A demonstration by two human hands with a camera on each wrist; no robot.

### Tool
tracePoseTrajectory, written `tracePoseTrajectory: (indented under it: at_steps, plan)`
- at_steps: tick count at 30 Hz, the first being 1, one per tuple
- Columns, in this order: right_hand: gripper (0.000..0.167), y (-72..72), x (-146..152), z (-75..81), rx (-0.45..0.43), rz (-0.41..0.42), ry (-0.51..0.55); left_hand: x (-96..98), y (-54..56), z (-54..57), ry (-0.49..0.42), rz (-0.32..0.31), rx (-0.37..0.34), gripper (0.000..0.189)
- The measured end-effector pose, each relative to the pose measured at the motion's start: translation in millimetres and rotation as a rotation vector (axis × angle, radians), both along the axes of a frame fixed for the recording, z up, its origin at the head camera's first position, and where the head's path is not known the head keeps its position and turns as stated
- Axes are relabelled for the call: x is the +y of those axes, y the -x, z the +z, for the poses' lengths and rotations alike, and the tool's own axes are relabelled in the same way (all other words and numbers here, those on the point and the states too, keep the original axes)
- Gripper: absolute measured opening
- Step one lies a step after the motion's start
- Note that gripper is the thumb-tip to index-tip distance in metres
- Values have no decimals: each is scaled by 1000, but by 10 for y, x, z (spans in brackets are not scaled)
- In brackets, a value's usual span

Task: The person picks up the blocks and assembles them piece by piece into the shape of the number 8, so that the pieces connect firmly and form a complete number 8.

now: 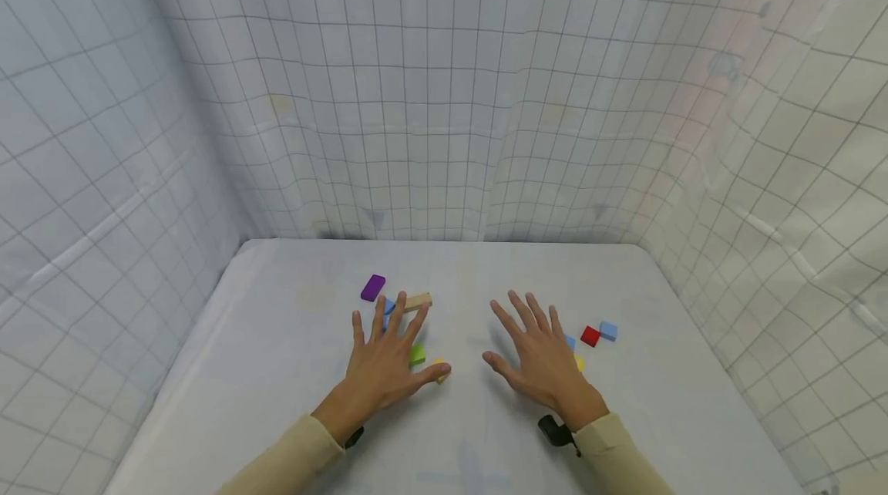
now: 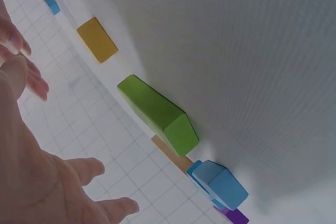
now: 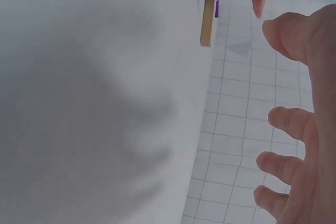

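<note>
My left hand (image 1: 381,372) hovers over the left group of blocks with its fingers spread, holding nothing. Under and around it lie a green block (image 2: 157,114), a yellow block (image 2: 97,40), blue blocks (image 2: 223,184), a tan wooden block (image 1: 418,301) and a purple block (image 1: 373,287). The hand covers part of this group in the head view. Raised above the table, my right hand (image 1: 544,364) has spread fingers and nothing in it. Just right of it are a red block (image 1: 590,336) and a light blue block (image 1: 608,331); another blue block (image 1: 570,342) and a yellow one (image 1: 580,363) are partly hidden behind it.
A white-covered table (image 1: 277,402) carries all the blocks. Grid-patterned white curtains (image 1: 444,94) hang behind it and along both sides. Each wrist wears a dark camera mount, the right one (image 1: 555,430) showing more.
</note>
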State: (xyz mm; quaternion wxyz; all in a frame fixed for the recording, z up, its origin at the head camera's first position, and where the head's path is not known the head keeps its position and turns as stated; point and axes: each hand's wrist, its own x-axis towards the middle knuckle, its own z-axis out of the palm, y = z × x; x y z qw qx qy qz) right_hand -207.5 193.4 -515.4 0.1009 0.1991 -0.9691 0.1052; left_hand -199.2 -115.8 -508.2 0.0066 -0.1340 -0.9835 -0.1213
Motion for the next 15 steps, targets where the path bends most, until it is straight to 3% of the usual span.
tracePoseTrajectory:
  at_steps: [8, 15]
  plan:
    - [79, 287, -221, 110, -54, 82, 20, -95, 26, -4, -17, -16, 29, 107]
    - [72, 545, -426, 78, -80, 194, 32, -178, 21, -1, -27, -15, 27, 106]
